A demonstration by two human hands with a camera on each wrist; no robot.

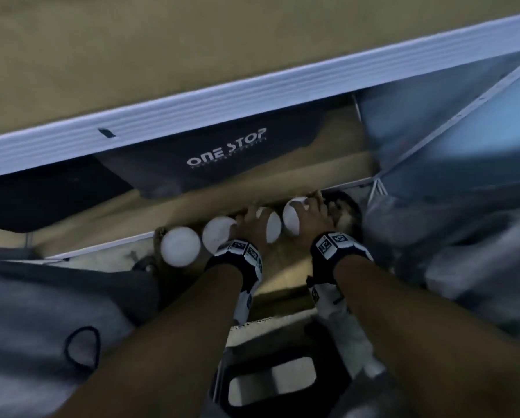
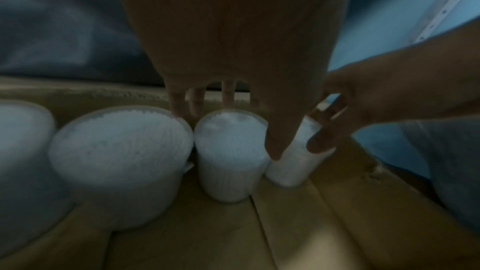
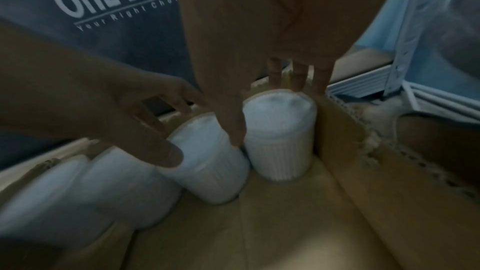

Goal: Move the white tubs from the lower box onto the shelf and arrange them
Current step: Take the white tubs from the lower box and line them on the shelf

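Several white tubs stand in a row inside the lower cardboard box [image 2: 298, 233]. My left hand [image 1: 254, 220] grips the third tub [image 2: 231, 155] from above, fingers behind it and thumb in front. My right hand [image 1: 308, 208] grips the rightmost tub [image 3: 280, 143] the same way, close to the box's right wall [image 3: 348, 151]. Two more tubs [image 1: 180, 247] [image 1: 218, 236] stand free to the left. The lower parts of the tubs are hidden in the head view.
The white shelf edge [image 1: 252, 95] runs across just above the box, with a brown shelf board [image 1: 162, 55] over it. A dark bag printed ONE STOP [image 1: 222, 158] lies behind the box. Plastic-wrapped goods [image 1: 464, 146] crowd the right side.
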